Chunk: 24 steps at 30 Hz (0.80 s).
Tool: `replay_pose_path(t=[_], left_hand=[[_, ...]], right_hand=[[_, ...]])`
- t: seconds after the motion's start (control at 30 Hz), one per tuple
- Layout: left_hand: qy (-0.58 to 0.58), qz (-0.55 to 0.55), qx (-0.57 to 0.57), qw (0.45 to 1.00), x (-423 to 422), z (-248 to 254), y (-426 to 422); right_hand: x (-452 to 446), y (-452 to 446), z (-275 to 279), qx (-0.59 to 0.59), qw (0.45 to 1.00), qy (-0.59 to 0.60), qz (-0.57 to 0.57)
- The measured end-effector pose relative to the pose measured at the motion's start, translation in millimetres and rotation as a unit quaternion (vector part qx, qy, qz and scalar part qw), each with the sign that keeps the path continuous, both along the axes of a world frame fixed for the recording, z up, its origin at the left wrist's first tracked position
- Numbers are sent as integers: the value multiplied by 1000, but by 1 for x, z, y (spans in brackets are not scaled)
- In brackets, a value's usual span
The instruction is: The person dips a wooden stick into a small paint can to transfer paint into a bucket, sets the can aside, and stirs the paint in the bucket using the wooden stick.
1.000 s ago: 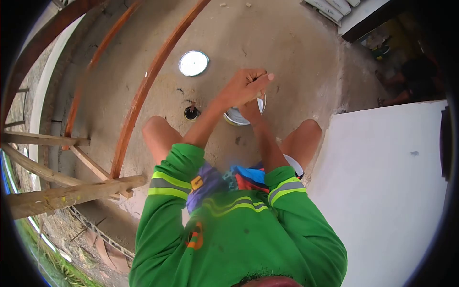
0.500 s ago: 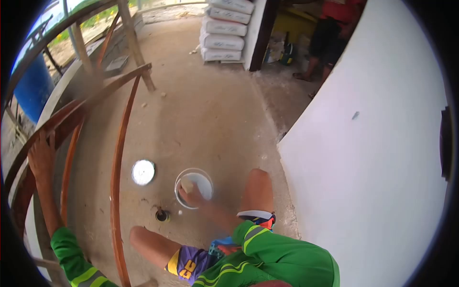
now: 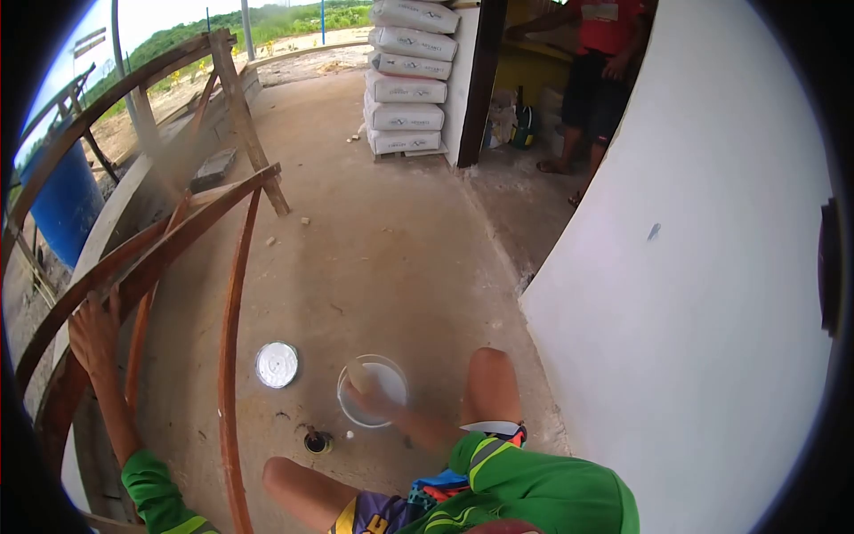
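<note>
My left hand [image 3: 92,336] grips a reddish-brown wooden beam [image 3: 151,267] of a frame on the left, with its fingers over the top edge. My right hand [image 3: 374,400], a little blurred, is over a round white bucket [image 3: 406,392] and closed on a pale beige block like a sponge [image 3: 359,376]. Whitish stuff shows inside the bucket; whether the block touches it I cannot tell. Beside the bucket lie a round silvery lid [image 3: 277,365] and a small can [image 3: 318,441] with dark contents and something sticking out of it.
A long reddish wooden strip [image 3: 229,356] runs along the floor side of the frame. White wall [image 3: 676,338] rises close on the right. Stacked sacks [image 3: 406,89] stand by a doorway, where another person [image 3: 592,80] stands. A blue barrel [image 3: 67,209] is at far left.
The view has tilted upward, so floor things appear lower. My right hand remains over the bucket with the block, and my left hand keeps its place on the beam.
</note>
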<state>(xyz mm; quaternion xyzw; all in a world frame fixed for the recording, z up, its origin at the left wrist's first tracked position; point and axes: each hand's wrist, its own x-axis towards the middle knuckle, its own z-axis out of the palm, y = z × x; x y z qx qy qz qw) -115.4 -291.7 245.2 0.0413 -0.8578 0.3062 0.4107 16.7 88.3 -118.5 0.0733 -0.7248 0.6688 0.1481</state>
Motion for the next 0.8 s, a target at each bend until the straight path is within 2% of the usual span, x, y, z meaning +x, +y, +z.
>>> replay_pose_path(t=[0.07,0.13,0.17,0.3,0.43,0.47,0.57,0.63,0.73,0.8], left_hand=[[7,-5,-11,1000,-4,-3,-7],[1,4,-14,1000,-5,-4,-10],[1,8,-16,1000,-6,-3,-11],[-14,20,-27,999,-7,-2,-13],[3,9,-28,1000,7,5,5],[11,-3,-27,1000,12,6,12],[-61,4,52,997,13,13,14],[-98,14,93,991,18,18,16],[-86,-1,99,991,12,15,7],[-77,-5,103,992,15,13,8]], right_hand=[[8,22,-6,72,995,-64,27],[4,32,-6,111,993,-40,6],[-6,35,-3,111,993,17,-27],[-21,30,24,114,992,8,-56],[1,30,14,25,999,-20,-11],[10,32,12,41,999,-10,-10],[23,38,15,61,998,-2,-6],[23,36,11,33,999,-31,1],[23,34,2,-23,999,8,-45],[25,38,3,0,998,-10,-64]])
